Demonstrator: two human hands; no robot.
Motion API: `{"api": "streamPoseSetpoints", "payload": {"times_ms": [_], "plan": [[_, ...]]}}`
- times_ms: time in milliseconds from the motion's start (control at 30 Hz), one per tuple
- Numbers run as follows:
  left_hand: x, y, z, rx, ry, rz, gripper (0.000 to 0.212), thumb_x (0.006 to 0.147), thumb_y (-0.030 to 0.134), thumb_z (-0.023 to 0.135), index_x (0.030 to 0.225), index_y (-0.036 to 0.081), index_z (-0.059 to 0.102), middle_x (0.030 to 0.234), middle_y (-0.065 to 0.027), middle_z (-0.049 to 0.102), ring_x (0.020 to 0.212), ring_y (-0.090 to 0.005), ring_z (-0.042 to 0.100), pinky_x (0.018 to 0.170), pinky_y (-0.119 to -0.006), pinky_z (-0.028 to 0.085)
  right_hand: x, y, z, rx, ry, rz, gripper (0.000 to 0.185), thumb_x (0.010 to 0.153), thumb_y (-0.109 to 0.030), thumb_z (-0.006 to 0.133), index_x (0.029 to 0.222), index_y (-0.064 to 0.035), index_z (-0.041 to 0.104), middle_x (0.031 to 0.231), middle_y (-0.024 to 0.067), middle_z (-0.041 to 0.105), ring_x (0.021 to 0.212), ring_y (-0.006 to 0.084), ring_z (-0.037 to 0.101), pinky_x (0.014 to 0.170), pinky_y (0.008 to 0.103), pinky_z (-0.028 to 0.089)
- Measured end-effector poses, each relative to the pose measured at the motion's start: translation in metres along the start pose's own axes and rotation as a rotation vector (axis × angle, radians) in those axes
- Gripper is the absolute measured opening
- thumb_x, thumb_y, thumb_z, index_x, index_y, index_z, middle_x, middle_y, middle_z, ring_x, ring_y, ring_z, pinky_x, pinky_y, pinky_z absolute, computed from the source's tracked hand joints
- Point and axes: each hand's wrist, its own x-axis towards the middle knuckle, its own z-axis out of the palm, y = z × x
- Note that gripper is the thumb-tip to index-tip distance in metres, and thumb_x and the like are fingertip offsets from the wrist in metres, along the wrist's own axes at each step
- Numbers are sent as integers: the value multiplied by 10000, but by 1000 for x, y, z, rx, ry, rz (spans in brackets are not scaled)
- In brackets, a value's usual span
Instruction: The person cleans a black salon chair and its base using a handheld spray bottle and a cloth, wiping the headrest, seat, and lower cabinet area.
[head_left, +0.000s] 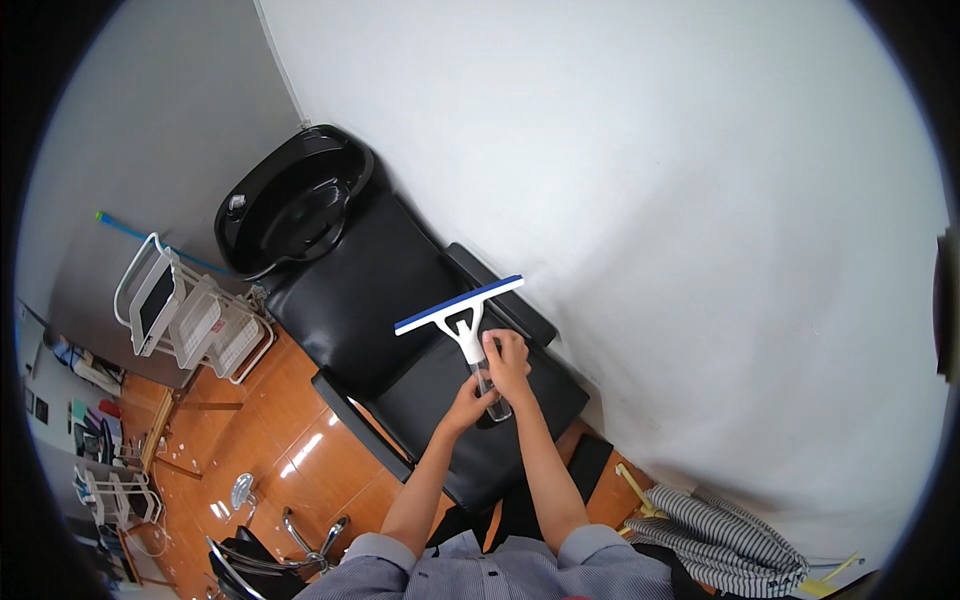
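Observation:
A spray-bottle squeegee (471, 345) with a white head, a blue-edged blade and a clear bottle is held up over the black seat. My left hand (471, 403) grips the lower part of the clear bottle. Higher up, the fingers of my right hand (510, 366) curl around the right side of the bottle near the white neck. The blade slants, its right end higher in the view. Behind it is a black salon shampoo chair (360, 307), with a black wash basin (300, 206) at its head end. My fingers partly hide the bottle.
A white wall (675, 187) runs close along the chair's right side. On the left stands a white tiered trolley (199, 322), near a blue pole (135, 231). A chrome-legged stool base (319, 551) is at lower left. Striped cloth (712, 536) hangs over a yellow frame at lower right.

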Motion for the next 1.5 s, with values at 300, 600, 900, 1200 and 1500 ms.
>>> {"api": "streamPoseSetpoints", "payload": {"times_ms": [300,600,900,1200,1500], "plan": [[-2,12,-1,-145,128,-105,385,894,293,607,1199,76,521,1092,-43,542,1079,-174,487,952,-329,374,-12,57,-5,380,-251,139,580,885,-397,636,1367,-121,468,1354,182,451,1309,307,359,1100,394,275],[26,-22,4,-332,294,-127,462,928,316,585,1279,39,468,1209,-82,536,1132,-192,501,981,-330,382,57,83,-27,-86,-434,-37,719,737,-434,778,1239,-37,451,1259,201,502,1194,351,494,974,422,421],[62,-22,20,-463,434,-55,400,957,269,541,1260,51,397,1347,-164,502,1168,-308,546,966,-425,451,125,132,-19,-663,-53,-582,712,756,-280,754,1338,-60,410,1325,175,439,1234,366,420,972,457,402],[71,-43,7,-425,534,-39,310,961,289,516,1150,53,450,1275,-166,550,1108,-296,580,918,-410,484,144,155,23,-1161,-53,-617,887,661,-327,798,1417,-126,378,1292,93,467,1103,266,472,834,400,408],[79,-50,-33,-461,626,-54,319,950,260,557,1174,52,469,1200,-133,591,1054,-250,589,905,-380,470,197,131,80,-1102,-1,-707,518,840,-182,556,1346,-116,467,1202,105,520,906,242,507,727,362,430]]}}
